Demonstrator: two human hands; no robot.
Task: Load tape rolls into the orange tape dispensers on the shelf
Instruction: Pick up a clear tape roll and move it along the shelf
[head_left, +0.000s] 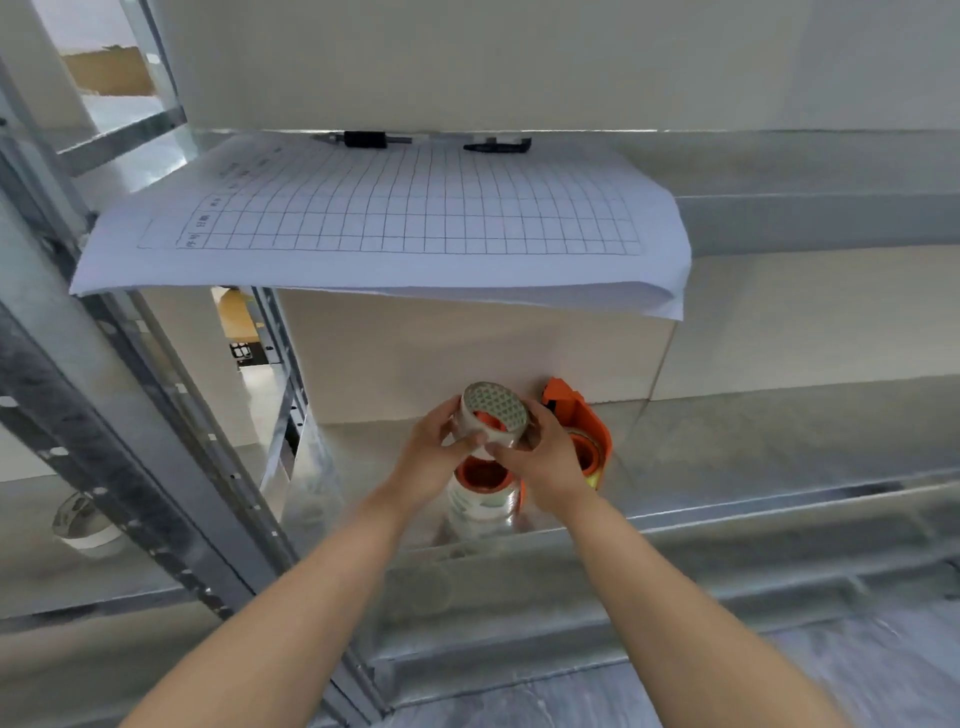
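Observation:
Both hands hold one clear tape roll (493, 413) with an orange core, tilted, above the lower metal shelf (727, 457). My left hand (434, 447) grips its left side; my right hand (545, 457) wraps its right and underside. Directly below sits another clear tape roll with an orange core (483, 493), standing on the shelf. An orange tape dispenser (582, 421) stands behind my right hand, partly hidden by it, with a roll seated inside.
A stack of gridded paper forms (384, 228) lies on the upper shelf and overhangs its front edge above my hands. Two black pens (363, 139) lie behind it. Steel uprights (104, 415) run down the left. A white wall panel backs the shelf.

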